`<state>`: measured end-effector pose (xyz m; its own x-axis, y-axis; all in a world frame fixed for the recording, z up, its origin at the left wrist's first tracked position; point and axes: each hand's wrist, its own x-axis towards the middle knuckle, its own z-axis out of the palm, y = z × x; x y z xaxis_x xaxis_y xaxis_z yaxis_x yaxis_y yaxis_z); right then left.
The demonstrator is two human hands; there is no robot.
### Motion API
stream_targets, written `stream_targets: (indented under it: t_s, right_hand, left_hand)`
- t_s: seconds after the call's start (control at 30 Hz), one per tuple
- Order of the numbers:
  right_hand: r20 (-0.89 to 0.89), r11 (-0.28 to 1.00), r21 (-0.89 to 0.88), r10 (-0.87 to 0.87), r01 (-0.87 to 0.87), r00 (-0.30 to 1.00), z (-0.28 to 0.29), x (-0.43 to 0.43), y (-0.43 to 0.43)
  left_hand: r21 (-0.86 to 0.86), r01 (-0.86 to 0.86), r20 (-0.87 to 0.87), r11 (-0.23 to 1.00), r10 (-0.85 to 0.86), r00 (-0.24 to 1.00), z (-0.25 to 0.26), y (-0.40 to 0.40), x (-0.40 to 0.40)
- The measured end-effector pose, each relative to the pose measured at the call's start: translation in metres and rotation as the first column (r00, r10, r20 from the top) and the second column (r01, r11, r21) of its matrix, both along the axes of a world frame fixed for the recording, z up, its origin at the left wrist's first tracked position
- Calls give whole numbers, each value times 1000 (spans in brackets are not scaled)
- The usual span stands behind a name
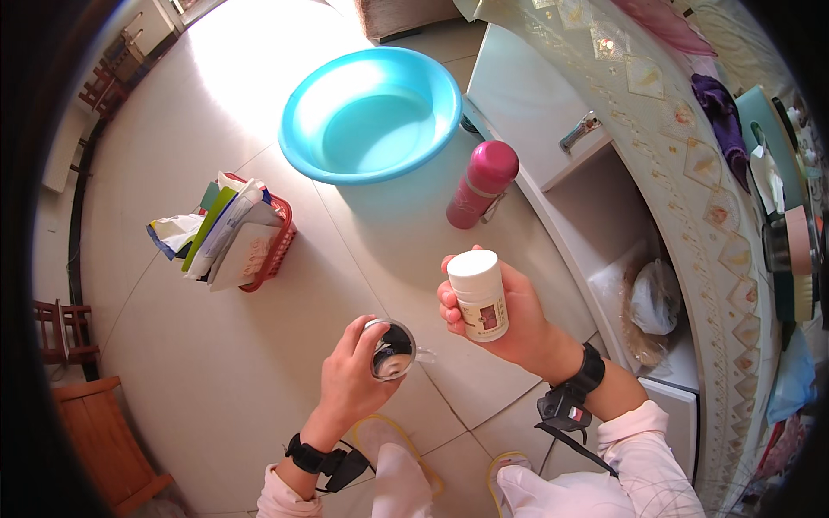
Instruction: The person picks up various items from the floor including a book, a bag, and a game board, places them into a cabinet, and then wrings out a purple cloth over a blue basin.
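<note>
My left hand (355,369) grips a small round object with a dark, shiny, mirror-like top (394,351) and a clear tab at its right side; I cannot tell exactly what it is. A white plastic bottle with a white lid and a printed label (481,304) is upright in my right hand (518,311), the fingers wrapped round its left side. The two objects are apart, with the bottle higher and to the right. Just beyond the bottle stands a pink vacuum flask (480,184) on the tiled floor.
A light-blue plastic basin (291,146) lies on the floor ahead. To the left is a red basket (285,226) filled with packets and papers. An open white cabinet (550,213) with bagged things inside runs along the right, under a patterned tablecloth (712,168). A wooden stool (107,440) is at lower left.
</note>
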<state>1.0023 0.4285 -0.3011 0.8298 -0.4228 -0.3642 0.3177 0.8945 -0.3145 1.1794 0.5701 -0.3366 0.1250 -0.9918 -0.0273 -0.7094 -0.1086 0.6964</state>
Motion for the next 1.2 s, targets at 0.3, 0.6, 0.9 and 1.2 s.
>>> stream_targets:
  t_s: [0.3, 0.6, 0.9, 1.2]
  right_hand:
    - [-4, 994, -28, -106, 106, 994, -10, -25, -4]
    - [-516, 709, -674, -652, 206, 555, -68, -162, -61]
    - [-224, 178, -908, -971, -378, 81, -155, -285, -238]
    - [-145, 309, -841, -920, -445, -363, -210, -314, -281]
  left_hand:
    - [-28, 37, 13, 999, -37, 999, -6, -13, -12]
    - [41, -5, -95, 999, 9, 995, -19, -19, -18]
    - [64, 8, -170, 998, 3, 985, -40, -36, -23]
    - [-34, 77, -108, 996, -80, 991, -56, -55, -24]
